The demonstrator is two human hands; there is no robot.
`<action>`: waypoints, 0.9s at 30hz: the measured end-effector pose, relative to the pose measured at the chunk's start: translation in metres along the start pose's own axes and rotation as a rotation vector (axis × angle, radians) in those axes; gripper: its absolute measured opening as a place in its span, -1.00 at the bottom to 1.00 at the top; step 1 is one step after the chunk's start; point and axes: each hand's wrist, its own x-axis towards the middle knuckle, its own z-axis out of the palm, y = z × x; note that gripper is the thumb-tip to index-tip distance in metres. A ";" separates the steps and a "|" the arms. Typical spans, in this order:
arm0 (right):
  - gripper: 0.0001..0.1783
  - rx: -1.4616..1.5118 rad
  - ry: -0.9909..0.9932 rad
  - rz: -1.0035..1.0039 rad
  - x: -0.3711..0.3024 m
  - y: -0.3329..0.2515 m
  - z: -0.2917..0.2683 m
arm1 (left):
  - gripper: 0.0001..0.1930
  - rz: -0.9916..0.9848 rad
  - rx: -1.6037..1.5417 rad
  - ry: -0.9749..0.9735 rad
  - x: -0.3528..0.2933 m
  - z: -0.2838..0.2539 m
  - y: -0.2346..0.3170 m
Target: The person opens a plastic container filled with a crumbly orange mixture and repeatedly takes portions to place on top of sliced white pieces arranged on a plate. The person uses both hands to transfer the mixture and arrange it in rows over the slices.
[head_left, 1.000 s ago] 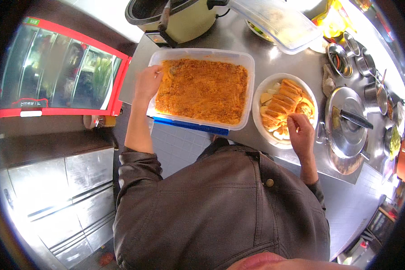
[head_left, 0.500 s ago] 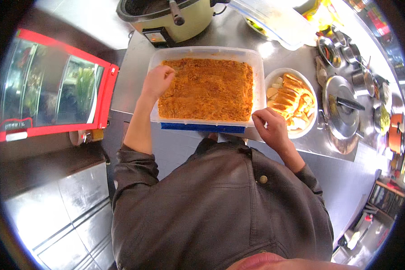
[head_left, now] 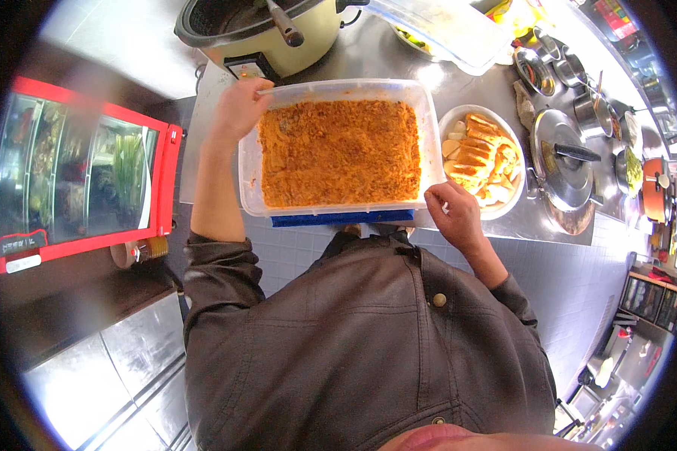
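A clear plastic tub (head_left: pixel 438 135) holds a flat layer of orange-red, crumbly or saucy food (head_left: pixel 338 154). Its near edge reaches over a blue block or box (head_left: pixel 342 219) at the counter's front. At the tub's far left corner, my left hand (head_left: pixel 238 111) has its fingers curled over the rim. My right hand (head_left: pixel 456 216) pinches the rim at the near right corner, thumb and forefinger together. Just right of the tub stands a white plate (head_left: pixel 520 169) with sliced, browned food (head_left: pixel 483 158) piled on it, close to my right fingers.
Behind the tub is a cream-coloured cooker (head_left: pixel 301 52) with a handled tool (head_left: pixel 286 24) in it. A lidded pot (head_left: pixel 566 161), small pans (head_left: pixel 593 116) and a clear plastic lid (head_left: pixel 447 34) stand on the steel counter. A red-framed glass-door fridge (head_left: pixel 165 177) is at left.
My left hand has moved from over the food out to the tub's far left corner. My right hand keeps its place at the near right corner. The view has shifted slightly.
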 end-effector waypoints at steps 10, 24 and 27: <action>-0.93 0.007 -0.003 -0.071 0.012 -0.012 0.006 | -0.69 -0.196 0.023 0.132 -0.027 -0.008 -0.044; -0.80 -0.111 -0.339 -0.517 0.145 -0.078 0.094 | -0.66 -0.389 -0.060 0.326 -0.076 0.057 -0.056; -0.75 -0.138 -0.348 -0.558 0.179 -0.089 0.142 | -0.69 -0.408 -0.067 0.355 -0.076 0.057 -0.054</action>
